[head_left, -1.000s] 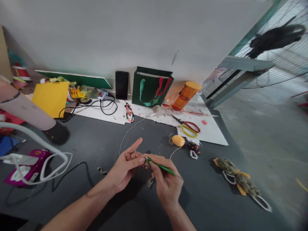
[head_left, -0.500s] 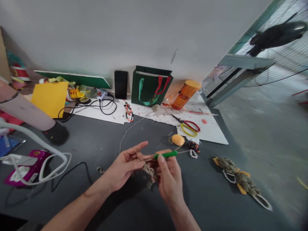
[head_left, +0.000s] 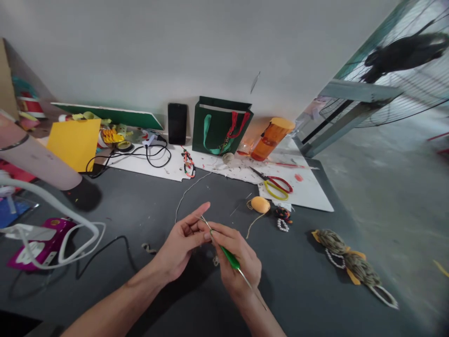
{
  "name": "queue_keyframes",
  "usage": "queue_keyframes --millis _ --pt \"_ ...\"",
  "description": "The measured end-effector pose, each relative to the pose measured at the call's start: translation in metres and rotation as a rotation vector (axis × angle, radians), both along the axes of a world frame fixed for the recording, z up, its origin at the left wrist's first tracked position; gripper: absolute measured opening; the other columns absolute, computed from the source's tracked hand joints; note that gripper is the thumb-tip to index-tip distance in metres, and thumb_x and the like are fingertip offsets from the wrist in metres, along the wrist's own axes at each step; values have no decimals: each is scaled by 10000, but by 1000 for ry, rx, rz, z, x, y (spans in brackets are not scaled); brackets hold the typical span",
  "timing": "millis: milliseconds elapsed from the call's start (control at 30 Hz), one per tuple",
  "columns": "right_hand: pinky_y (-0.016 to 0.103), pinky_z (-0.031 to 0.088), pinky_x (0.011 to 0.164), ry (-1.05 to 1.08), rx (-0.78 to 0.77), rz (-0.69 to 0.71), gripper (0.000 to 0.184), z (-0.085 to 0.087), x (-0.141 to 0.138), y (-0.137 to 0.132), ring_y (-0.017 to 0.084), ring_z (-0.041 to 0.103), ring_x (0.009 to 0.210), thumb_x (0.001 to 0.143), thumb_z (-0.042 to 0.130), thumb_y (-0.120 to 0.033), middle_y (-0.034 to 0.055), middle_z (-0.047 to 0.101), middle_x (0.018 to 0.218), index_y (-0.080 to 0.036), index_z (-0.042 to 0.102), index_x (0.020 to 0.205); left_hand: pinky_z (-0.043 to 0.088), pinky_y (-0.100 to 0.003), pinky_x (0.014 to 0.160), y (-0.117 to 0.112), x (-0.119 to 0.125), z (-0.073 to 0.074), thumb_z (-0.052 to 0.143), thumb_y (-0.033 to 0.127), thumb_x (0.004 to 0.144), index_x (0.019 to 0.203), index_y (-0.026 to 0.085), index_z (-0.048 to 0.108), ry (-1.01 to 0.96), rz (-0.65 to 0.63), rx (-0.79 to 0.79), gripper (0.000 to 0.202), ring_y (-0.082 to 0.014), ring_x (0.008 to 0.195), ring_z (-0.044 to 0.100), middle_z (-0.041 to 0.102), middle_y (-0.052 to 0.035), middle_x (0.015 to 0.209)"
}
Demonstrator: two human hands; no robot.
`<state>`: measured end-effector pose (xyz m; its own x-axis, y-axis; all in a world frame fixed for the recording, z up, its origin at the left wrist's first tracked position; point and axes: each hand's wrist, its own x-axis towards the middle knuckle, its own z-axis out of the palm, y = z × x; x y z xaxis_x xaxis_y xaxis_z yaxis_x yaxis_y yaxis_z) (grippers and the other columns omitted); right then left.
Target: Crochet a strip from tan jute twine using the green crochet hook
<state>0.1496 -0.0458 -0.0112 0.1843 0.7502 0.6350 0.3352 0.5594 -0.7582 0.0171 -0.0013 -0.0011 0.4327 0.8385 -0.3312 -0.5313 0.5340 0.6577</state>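
Note:
My left hand pinches a small crocheted piece, mostly hidden behind the fingers, with its index finger stretched out. A grey yarn strand leads from the back of the table toward this hand. In my right hand is a crochet hook with a green handle. Its metal tip points up and left, close to the left fingertips, and its rear shaft lies over the right wrist. Beyond the hands sits a yellow-orange ball, with a beige strand trailing toward the right hand.
Red-and-yellow scissors lie on a white board. Behind are a yarn ball, a green paper bag, an orange bottle and a phone. Braided cord lies right; a purple box and cables stand left.
The crochet hook has swung from nearly level to a steep slant, its tip now up-left. My right hand has turned with it, and the crocheted piece is more hidden. My left hand barely moved.

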Motion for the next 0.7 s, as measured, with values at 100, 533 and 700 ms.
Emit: queue_keyframes --millis 100,533,700 --pt "325 632 706 52 -74 -60 252 -2 -1 -3 208 774 844 919 631 -82 52 800 983 -283 729 1036 430 -223 723 1 -2 0 917 152 634 1225 250 740 -49 -39 -47 625 -75 651 582 657 48 669" --pt "272 498 390 761 -510 50 252 -2 2 3 183 647 459 924 633 -511 -8 703 642 -262 594 919 412 -243 735 5 -6 2 938 206 585 1108 196 798 -41 -137 -45 541 -99 688 565 668 18 713" --pt "204 383 305 674 -551 108 239 -4 -4 -2 113 553 393 911 676 -457 31 746 763 -220 647 909 447 -286 857 1 -4 6 943 230 602 1162 272 777 -23 -152 -13 586 -149 837 649 754 -11 852"
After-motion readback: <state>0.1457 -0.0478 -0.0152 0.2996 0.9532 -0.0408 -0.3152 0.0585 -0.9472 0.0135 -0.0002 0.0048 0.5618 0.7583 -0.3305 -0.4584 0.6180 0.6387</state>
